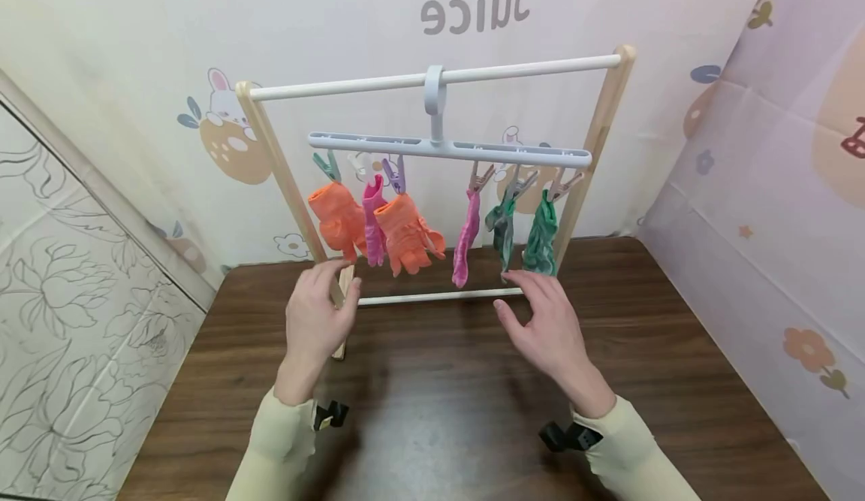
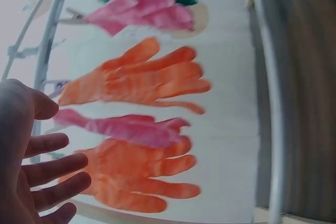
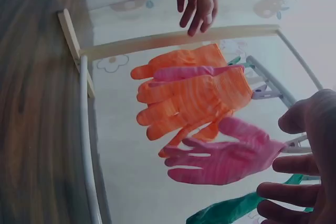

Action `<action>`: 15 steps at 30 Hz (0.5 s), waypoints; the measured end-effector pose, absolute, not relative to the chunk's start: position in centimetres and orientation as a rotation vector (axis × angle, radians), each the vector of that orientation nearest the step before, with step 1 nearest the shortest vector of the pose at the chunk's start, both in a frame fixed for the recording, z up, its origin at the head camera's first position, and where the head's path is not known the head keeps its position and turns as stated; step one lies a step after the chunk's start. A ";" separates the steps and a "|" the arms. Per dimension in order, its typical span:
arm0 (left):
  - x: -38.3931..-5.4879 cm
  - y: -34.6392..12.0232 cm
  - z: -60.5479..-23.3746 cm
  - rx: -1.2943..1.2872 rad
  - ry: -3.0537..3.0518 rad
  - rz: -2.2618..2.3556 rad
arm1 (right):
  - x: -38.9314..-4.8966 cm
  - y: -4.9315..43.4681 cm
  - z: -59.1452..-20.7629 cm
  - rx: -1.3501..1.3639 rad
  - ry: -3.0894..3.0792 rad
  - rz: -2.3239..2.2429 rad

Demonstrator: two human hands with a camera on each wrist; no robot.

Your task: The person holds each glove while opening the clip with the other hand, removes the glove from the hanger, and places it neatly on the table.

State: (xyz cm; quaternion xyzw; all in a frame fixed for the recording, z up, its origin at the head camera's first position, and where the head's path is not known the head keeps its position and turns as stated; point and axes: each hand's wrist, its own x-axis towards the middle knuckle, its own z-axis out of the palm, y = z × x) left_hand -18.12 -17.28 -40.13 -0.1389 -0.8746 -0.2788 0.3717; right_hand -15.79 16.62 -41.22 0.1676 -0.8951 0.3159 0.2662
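Two orange gloves (image 1: pixel 408 232), two pink gloves (image 1: pixel 466 238) and two green gloves (image 1: pixel 541 234) hang from clothespins (image 1: pixel 397 174) on a pale blue hanger (image 1: pixel 449 149). The hanger's hook goes over the top bar of a small drying rack (image 1: pixel 338 86). My left hand (image 1: pixel 317 306) is raised in front of the rack's left side, fingers loosely spread, nearest the orange gloves. My right hand (image 1: pixel 546 324) is at the right side, just below the green gloves in the head view, thumb apart from its fingers. Neither hand holds anything.
The rack stands on a dark wooden table (image 1: pixel 432 396), with a white lower bar (image 1: pixel 439 296) near the tabletop. Behind it hangs a printed backdrop (image 1: pixel 365 20). A panel with flower drawings (image 1: pixel 74 291) lies to the left, and another printed wall (image 1: pixel 764 208) closes off the right.
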 end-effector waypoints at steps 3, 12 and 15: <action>-18.9 -17.8 -39.2 -0.339 -2.208 -0.760 | -16.4 16.8 -41.2 0.437 -2.425 0.854; -20.8 -18.7 -37.7 -0.291 -2.183 -0.888 | -17.8 18.1 -40.7 0.386 -2.398 0.857; -21.2 -18.9 -37.3 -0.275 -2.174 -0.923 | -18.2 18.5 -40.5 0.369 -2.395 0.856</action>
